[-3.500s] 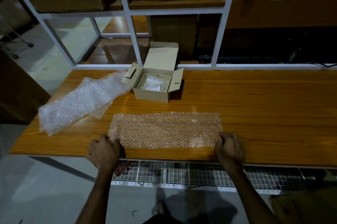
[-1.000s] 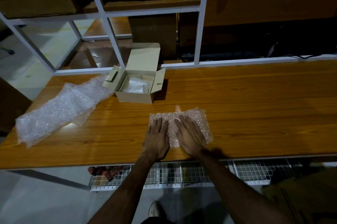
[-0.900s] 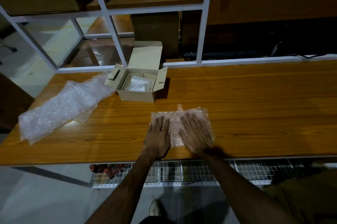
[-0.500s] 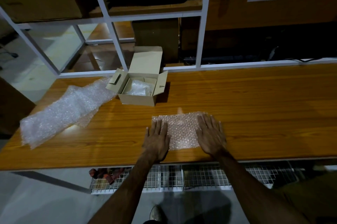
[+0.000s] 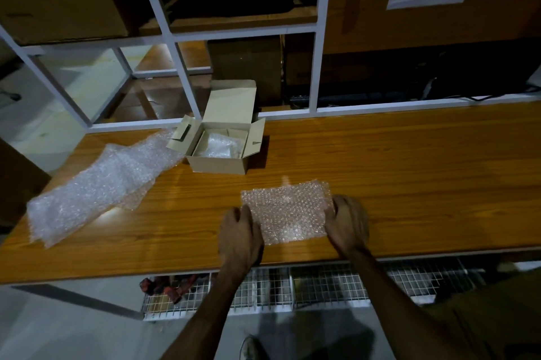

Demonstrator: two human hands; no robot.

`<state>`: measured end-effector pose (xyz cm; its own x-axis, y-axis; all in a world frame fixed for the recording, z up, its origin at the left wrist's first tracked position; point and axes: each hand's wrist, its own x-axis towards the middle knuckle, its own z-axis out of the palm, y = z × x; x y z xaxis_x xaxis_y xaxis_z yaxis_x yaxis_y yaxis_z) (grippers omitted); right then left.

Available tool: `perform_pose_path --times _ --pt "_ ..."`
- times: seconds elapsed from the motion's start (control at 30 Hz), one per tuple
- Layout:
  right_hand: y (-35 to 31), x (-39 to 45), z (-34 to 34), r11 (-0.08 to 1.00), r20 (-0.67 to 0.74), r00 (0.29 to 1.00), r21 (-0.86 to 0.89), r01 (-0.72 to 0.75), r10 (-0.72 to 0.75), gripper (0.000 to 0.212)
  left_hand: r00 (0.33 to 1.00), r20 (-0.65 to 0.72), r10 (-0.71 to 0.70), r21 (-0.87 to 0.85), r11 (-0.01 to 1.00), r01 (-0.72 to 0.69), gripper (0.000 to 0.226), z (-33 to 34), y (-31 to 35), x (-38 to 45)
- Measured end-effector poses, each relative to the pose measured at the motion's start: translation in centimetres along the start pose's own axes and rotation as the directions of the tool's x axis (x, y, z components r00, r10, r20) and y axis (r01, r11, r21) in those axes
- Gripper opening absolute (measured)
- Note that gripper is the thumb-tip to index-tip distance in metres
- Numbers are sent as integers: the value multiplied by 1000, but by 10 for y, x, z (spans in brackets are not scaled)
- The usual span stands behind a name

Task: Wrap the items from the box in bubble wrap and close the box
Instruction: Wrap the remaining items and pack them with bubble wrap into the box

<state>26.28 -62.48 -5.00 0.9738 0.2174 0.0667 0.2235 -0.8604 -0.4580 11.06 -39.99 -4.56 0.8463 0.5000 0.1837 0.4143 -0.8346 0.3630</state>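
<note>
Fingers (image 5: pixel 332 208) of my right hand (image 5: pixel 347 223) are curled over the right edge of the folded bubble wrap pad (image 5: pixel 285 210); fingers of my left hand (image 5: pixel 240 235) are curled at its left edge near the front corner. Both look like a light pinch on the film, thumbs hidden, so I can't tell how firm the hold is.

Risks from here, my read:
- Pad is springy layered film. Let go on one side and it likely unfolds, or skids on the slick wood surface (image 5: pixel 409 172).
- It sits near the front edge of the surface. A pull toward me could drag it off onto the wire tray (image 5: pixel 322 286) below.
- Uneven lift could make the layers shear and the fold come apart.
- Box lid and side flaps stand open toward me; reaching over carelessly could bend a flap or shove the box.

Positions: pad lies flat between my two hands, touching both sets of fingers. Open cardboard box (image 5: pixel 222 143) is beyond it, to the left, well apart from my hands, with a clear-wrapped item (image 5: pixel 219 147) inside. Loose bubble wrap sheet (image 5: pixel 99 184) lies far left, its far end just beside the box. Box not yet closed.
</note>
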Motion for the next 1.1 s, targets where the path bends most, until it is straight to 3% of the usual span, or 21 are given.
perform_pose_path --times 0.17,0.43,0.53,0.63,0.73,0.87,1.0,1.1 --pt "1 -11 -9 991 22 993 71 -116 115 44 947 -5 -322 71 944 322 40 -9 11 -10" --pt "-7 -9 -21 954 65 962 124 -272 266 30 836 98 -541 -133 825 549 19 -21 33 4" --pt "-7 -6 -23 947 88 954 121 -297 288 33 825 40 -563 -196 805 559 21 -26 42 5" --pt "-7 -6 -22 947 86 954 128 -296 286 36 839 35 -543 -350 780 519 11 -31 56 9" --pt "-6 -6 -22 945 89 953 129 -300 290 39 907 15 -420 -529 766 364 7 -32 74 17" --pt "-6 -4 -24 942 133 947 133 -309 292 39 960 42 -278 -719 658 222 6 -30 113 24" --pt "-7 -2 -30 930 188 931 137 -341 313 39 995 38 -98 -713 694 95 16 -18 150 30" --pt "-6 -2 -32 933 170 933 120 -338 316 42 990 140 23 -668 740 77 19 4 163 32"
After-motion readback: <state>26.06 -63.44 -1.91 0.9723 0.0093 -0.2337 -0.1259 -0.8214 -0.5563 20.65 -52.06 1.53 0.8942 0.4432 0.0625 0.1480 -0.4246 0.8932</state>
